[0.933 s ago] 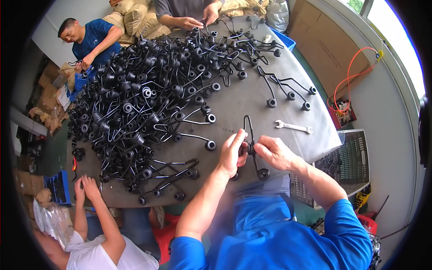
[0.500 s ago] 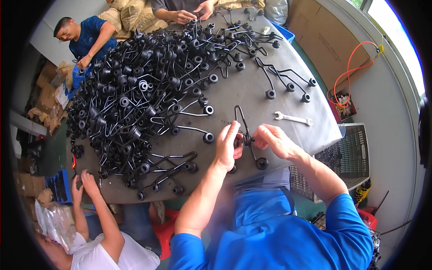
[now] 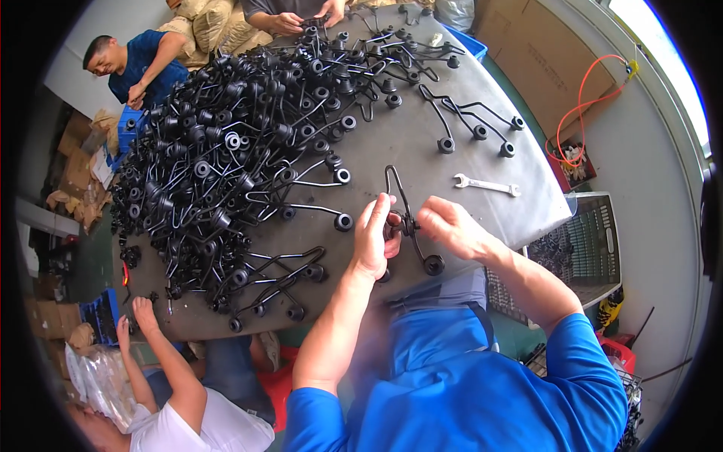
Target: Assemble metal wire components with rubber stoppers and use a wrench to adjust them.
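Note:
My left hand (image 3: 371,239) is closed around a bent black metal rod with rubber bushings (image 3: 434,264), held over the table's near edge. The rod's narrow loop points away from me, and one round bushing hangs toward my body. At the rod's middle sits a small dark fitting (image 3: 410,225), partly hidden by my left fingers. My right hand (image 3: 450,227) is closed in a pinch just right of that fitting; whatever lies between its fingertips is too small to make out.
A big heap of similar black rods (image 3: 248,143) covers the table's left and middle. Several more rods (image 3: 471,120) and a wrench (image 3: 487,184) lie at right. Beside the table stands a grey crate (image 3: 595,233). Co-workers' hands (image 3: 148,315) are at the left edge and far side.
The view has shifted slightly, and my right fingertips have lifted a little from the fitting. My left hand keeps its hold on the rod. At lower left, a co-worker's hands have moved apart.

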Demonstrator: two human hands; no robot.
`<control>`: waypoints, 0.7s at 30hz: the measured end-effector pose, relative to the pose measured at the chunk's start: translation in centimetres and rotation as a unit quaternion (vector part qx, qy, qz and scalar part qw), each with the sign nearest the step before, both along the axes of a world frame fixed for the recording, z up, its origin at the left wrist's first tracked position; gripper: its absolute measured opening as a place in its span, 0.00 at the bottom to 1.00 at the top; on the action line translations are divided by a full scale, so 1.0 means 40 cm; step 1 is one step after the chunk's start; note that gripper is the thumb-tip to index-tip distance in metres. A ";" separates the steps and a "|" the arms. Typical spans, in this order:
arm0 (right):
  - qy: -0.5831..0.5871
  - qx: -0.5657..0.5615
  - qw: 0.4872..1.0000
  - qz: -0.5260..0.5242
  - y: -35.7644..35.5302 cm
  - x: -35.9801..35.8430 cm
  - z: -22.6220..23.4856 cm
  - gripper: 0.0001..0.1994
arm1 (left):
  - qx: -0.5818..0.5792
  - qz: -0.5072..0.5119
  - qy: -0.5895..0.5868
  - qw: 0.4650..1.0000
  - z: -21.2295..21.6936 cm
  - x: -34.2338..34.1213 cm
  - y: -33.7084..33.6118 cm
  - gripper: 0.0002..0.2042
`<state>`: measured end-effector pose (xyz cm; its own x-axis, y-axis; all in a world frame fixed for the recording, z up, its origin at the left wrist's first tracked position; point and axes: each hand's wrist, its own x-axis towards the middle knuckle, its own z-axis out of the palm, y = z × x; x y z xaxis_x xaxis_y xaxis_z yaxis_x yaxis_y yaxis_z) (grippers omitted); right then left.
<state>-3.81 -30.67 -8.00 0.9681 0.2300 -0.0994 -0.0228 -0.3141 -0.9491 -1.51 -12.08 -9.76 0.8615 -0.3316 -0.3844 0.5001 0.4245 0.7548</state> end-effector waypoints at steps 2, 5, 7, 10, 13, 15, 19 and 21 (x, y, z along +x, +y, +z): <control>0.067 0.002 0.997 0.025 0.015 -0.010 0.006 0.25 | -0.007 -0.020 0.003 1.000 -0.009 0.001 0.009 0.27; 0.172 -0.004 0.985 -0.016 0.013 0.000 0.037 0.26 | -0.033 -0.005 0.018 0.999 -0.010 0.002 0.013 0.28; 0.099 0.034 0.994 -0.028 0.006 0.000 0.027 0.23 | -0.038 -0.006 0.021 0.999 -0.014 0.004 0.013 0.28; -0.054 -0.055 0.997 0.012 0.029 -0.017 0.016 0.15 | -0.029 -0.017 0.030 0.999 -0.012 0.007 0.015 0.29; 0.079 -0.022 0.997 0.011 0.040 -0.006 0.031 0.19 | -0.030 -0.013 0.025 0.999 -0.019 0.003 0.015 0.29; 0.137 0.036 0.990 0.017 0.026 0.000 0.045 0.20 | -0.046 -0.021 0.024 0.998 -0.015 0.004 0.018 0.30; 0.066 0.103 0.992 -0.033 0.000 -0.012 0.037 0.23 | -0.069 -0.028 0.028 0.997 -0.006 0.009 0.025 0.29; 0.040 0.096 0.994 -0.042 -0.007 -0.027 0.027 0.19 | -0.076 -0.023 0.029 0.996 -0.011 0.011 0.027 0.29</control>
<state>-4.91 -30.96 -6.92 0.9756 0.1703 -0.1385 -0.1186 -0.1221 -0.9854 -1.07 -11.02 -10.19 0.8221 -0.4285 -0.3749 0.5622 0.5072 0.6532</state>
